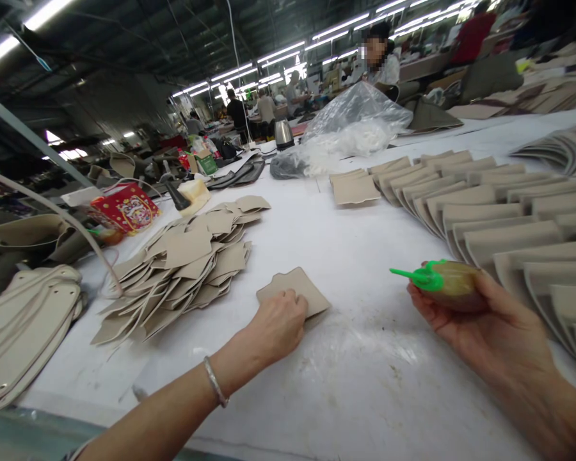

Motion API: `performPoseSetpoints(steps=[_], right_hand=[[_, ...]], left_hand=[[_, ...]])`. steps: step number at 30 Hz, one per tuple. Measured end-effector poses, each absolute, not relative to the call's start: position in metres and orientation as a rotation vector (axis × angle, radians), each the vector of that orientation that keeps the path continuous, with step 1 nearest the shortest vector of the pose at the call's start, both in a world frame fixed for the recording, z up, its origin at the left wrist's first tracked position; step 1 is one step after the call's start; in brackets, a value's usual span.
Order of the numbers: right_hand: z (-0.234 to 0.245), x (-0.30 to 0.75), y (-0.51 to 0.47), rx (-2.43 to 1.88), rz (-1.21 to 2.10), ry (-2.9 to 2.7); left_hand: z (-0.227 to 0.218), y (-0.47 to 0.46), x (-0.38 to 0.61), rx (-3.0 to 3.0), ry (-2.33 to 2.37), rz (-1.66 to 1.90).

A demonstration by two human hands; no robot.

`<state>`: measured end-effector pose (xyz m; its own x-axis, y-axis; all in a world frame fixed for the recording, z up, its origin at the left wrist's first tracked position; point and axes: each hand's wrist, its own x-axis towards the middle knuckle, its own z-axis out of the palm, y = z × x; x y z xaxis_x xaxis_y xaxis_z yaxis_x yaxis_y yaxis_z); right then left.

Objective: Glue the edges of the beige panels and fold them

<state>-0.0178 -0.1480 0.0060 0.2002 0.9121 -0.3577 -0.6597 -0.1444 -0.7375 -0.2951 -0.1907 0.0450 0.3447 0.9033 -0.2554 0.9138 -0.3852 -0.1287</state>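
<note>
My left hand (281, 323), with a silver bangle at the wrist, is closed on a small beige leather piece (292, 285) at the middle of the white table. That piece has a notched far edge, and its near part is covered by my fingers. In my right hand (489, 333) is a squeeze bottle of amber glue (458, 287) with a green nozzle cap pointing left, held above the tabletop. A loose pile of similar beige pieces (187, 250) lies to the left. Rows of overlapping folded beige pieces (499, 211) spread along the right side.
Larger cream panels (29, 326) are stacked at the left edge. Behind the pile stand a red patterned box (127, 208) and a yellowish block (193, 194). Clear plastic sheeting (355, 121) and a metal kettle (283, 135) sit farther back. A person (379, 57) is across the table.
</note>
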Motion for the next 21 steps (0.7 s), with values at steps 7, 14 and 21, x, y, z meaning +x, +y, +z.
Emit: performPoseSetpoints(steps=[7, 14, 21], right_hand=[[0.0, -0.013, -0.146, -0.95, 1.425, -0.41], [0.001, -0.024, -0.159, -0.936, 1.43, -0.723], [0.013, -0.037, -0.172, -1.187, 1.01, -1.28]], left_hand=[[0.047, -0.192, -0.292, 2.451, 1.689, -0.41], [0.035, -0.186, -0.287, 2.256, 1.702, -0.104], [0.03, -0.178, -0.297, 2.155, 1.551, 0.151]])
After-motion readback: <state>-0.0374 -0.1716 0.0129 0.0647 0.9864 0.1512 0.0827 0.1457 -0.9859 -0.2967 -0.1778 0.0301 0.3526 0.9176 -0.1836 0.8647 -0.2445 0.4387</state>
